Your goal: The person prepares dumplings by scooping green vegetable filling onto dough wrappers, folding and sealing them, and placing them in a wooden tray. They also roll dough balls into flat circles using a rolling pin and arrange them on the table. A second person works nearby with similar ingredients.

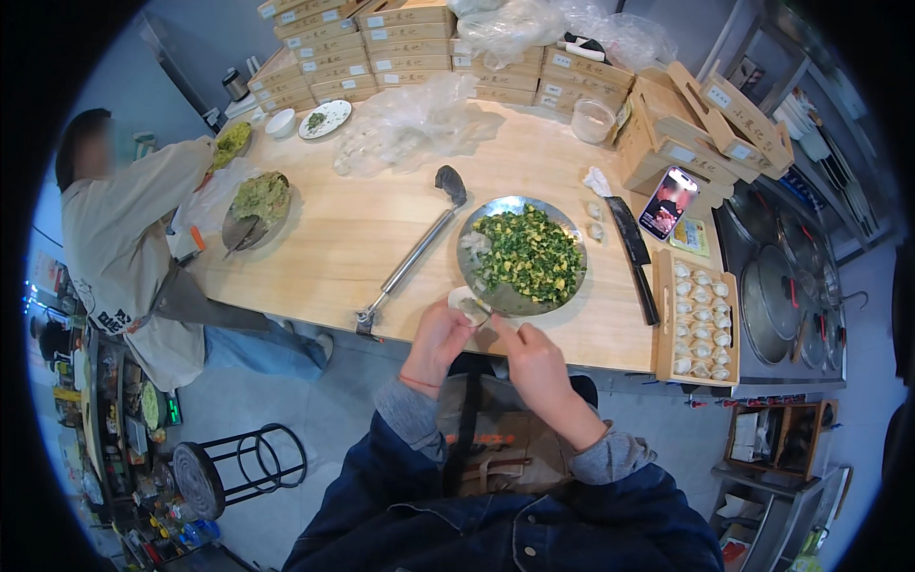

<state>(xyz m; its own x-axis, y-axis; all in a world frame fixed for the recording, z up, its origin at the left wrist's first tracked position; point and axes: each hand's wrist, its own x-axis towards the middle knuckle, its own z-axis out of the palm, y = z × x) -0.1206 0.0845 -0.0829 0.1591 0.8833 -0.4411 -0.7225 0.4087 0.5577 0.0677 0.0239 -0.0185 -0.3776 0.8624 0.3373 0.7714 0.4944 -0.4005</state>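
Note:
My left hand [437, 342] holds a pale dumpling wrapper [468, 306] near the table's front edge. A thin tool, its kind not clear, is in my right hand [527, 352], its tip at the wrapper. Just beyond them stands a round metal dish [506, 303] of chopped greens with yellow bits [529, 254] and a little pale filling at its left side. Two folded dumplings [595, 231] lie to the right of the dish, beside a black knife [632, 250]. Farther right, a wooden tray [663, 314] bears rows of folded dumplings [700, 314].
Left of the dish lies a metal stand arm [411, 257]. A co-worker [136, 207] reaches over bowls of green filling [261, 196] at the left. Plastic sheeting [407, 132] and stacked wooden boxes [407, 43] line the back; a phone [670, 203] and a stove [779, 286] are at right.

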